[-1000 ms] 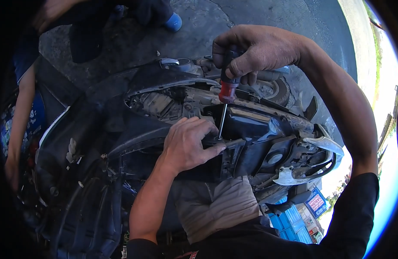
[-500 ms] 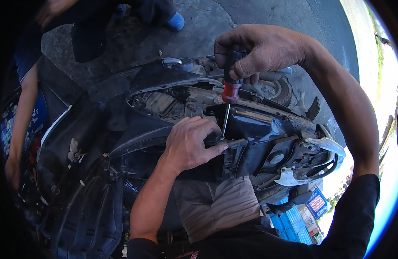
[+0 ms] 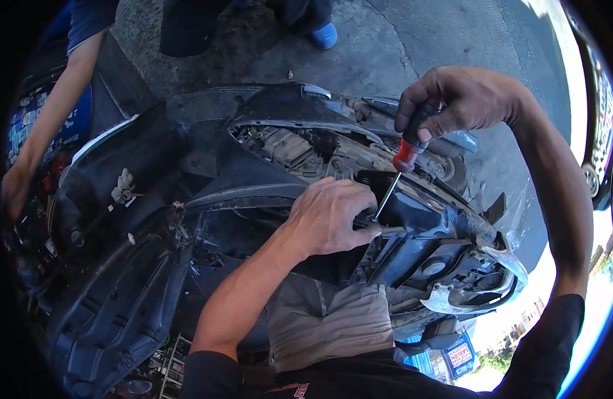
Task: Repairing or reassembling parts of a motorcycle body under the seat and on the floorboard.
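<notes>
My right hand (image 3: 469,100) is closed around the handle of a screwdriver (image 3: 407,154), black on top with a red collar. Its thin metal shaft slants down to the left, and the tip meets the edge of a black plastic panel (image 3: 385,245) on a partly dismantled scooter (image 3: 273,123). At that same spot my left hand (image 3: 331,216) grips the panel's edge, with thumb and forefinger on either side of the screwdriver tip. Any screw under the tip is too small to make out. Inner parts of the scooter (image 3: 290,147) lie exposed beyond my left hand.
A large ribbed black plastic part (image 3: 123,299) lies at the lower left. Another person's arm (image 3: 63,100) reaches down at the far left, near a blue box (image 3: 77,126). A blue shoe (image 3: 325,36) stands on the grey floor (image 3: 373,46). The silver grab rail (image 3: 446,302) juts out at right.
The view has shifted, so the scooter and both hands sit differently in it. The screwdriver, nearly upright before, now leans further to the right at its top. Both hands keep their hold.
</notes>
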A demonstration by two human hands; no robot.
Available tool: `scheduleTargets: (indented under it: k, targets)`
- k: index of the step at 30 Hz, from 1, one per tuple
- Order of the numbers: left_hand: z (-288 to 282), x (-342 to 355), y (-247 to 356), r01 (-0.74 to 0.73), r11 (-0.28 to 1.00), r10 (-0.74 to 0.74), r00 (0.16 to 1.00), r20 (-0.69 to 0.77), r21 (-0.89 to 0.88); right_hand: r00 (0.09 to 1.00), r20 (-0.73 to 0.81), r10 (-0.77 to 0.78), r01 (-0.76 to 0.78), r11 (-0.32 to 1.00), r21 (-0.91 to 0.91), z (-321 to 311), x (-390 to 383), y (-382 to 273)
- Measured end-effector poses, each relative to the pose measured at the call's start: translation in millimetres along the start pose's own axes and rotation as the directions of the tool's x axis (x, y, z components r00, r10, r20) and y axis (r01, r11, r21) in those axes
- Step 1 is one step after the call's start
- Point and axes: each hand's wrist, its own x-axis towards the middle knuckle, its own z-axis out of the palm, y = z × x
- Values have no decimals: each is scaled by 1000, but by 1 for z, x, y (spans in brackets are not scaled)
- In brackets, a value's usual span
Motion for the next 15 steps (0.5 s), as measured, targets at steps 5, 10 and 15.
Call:
scheduleTargets:
  k: [5,10,15]
  targets:
    - [-5,-3,-1,32,998,-33,999,36,49,888,-50,458,-460,873,-161,7,4,-40]
    - [-1,-2,0,17,999,-19,999,37,30,989,-140,42,-68,980,-188,9,-9,-11]
    - [-1,-5,-3,29,999,-29,999,15,13,984,-177,31,-90,939,-331,13,-9,-19]
